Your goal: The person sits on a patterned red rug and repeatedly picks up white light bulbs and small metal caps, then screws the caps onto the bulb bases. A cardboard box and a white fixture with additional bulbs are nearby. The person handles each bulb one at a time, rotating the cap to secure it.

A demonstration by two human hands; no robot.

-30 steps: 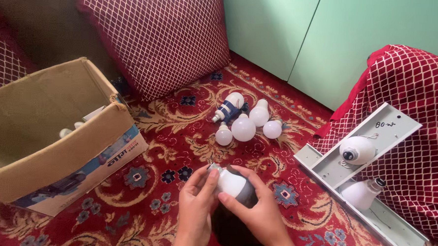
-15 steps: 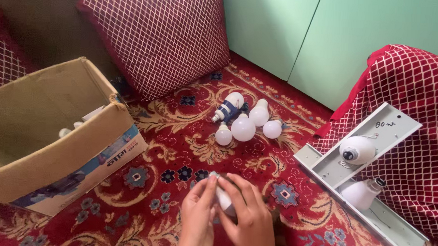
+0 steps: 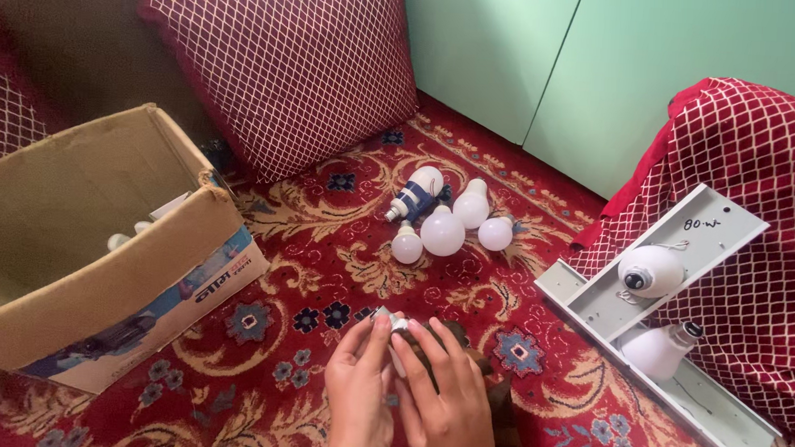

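Both hands were closed around one bulb (image 3: 394,325) low over the red patterned carpet (image 3: 306,273) near its front edge, the left hand (image 3: 361,387) pinching the metal base end and the right hand (image 3: 448,391) wrapped over the rest, so only the base showed. A cardboard box (image 3: 100,273) stood at the carpet's left side. A small cluster of white bulbs (image 3: 447,221) lay further back toward the cushion (image 3: 288,67), and a grey metal fixture (image 3: 662,307) carrying two bulbs leaned at the right edge.
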